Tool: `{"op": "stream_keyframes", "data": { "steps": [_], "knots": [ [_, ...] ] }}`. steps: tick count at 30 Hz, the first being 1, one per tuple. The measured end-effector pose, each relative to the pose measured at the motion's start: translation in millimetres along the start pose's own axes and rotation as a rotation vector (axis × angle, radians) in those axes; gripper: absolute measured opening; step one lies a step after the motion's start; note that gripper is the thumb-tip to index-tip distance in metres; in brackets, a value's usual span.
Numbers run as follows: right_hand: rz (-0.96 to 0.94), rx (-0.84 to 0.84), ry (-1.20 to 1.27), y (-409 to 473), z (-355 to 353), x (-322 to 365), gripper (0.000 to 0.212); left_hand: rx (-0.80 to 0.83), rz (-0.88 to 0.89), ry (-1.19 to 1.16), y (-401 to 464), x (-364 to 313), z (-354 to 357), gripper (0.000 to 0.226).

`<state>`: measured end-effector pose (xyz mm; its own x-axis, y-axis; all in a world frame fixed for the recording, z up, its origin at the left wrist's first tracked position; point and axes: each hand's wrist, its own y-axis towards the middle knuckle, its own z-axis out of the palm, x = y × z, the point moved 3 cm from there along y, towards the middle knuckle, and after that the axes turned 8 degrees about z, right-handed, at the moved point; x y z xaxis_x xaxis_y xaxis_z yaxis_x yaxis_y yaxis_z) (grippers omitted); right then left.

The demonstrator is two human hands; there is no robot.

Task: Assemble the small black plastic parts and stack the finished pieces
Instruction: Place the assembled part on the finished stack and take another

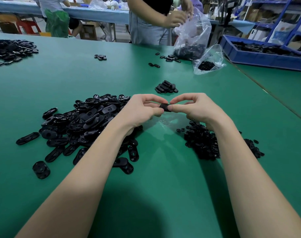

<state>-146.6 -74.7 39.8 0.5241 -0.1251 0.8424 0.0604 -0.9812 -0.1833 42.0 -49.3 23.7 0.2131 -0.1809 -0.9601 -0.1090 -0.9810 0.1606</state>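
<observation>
We hold one small black part (165, 107) up over the green table (77, 79). Our left hand (142, 109) pinches one end of it with thumb and fingers. Our right hand (196, 109) pinches the other end the same way. Both hands meet in the middle, with the part between the fingertips. Most of the part hides behind our fingers, so we cannot tell its full shape.

We use this part as our mark for everything else.

To the left of it, and a bit closer to us, is a big pile of long black oval pieces (81, 124). Some of these have slid out flat onto the table around the pile.

To the right of it and closer to us is a heap of much smaller black bits (203, 143). Our right arm crosses over this heap.

Just behind the part, farther from us, sits a little neat stack of finished pieces (167, 87).

Far behind and to the right, another person (151, 23) stands at the table edge and holds a clear plastic bag (192, 36) with black parts in it. A smaller clear bag (208, 60) lies beside it. A blue bin (263, 54) full of black parts sits even farther right.

Far behind and to the left is another dark pile (10, 50).
</observation>
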Motion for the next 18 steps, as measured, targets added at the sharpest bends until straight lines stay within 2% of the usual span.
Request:
{"op": "stream_keyframes", "data": {
  "steps": [5, 10, 15, 18],
  "knots": [
    [0.012, 0.085, 0.076, 0.4, 1.3, -4.2, 0.027, 0.004, -0.073, -0.136, -1.1, 0.2, 4.4, 0.026],
    [-0.015, 0.114, 0.039, 1.5, 4.6, -2.2, 0.027, -0.043, -0.073, -0.095, -1.4, 1.6, 6.3, 0.017],
    [-0.013, 0.045, 0.025, 4.4, 9.0, -0.3, 0.011, -0.061, -0.072, -0.062, -2.4, 2.2, 7.8, 0.014],
    [-0.024, 0.011, -0.009, 5.1, 14.2, 0.2, 0.010, -0.076, -0.079, -0.053, -3.0, 3.6, 8.9, 0.011]
  ]
}}
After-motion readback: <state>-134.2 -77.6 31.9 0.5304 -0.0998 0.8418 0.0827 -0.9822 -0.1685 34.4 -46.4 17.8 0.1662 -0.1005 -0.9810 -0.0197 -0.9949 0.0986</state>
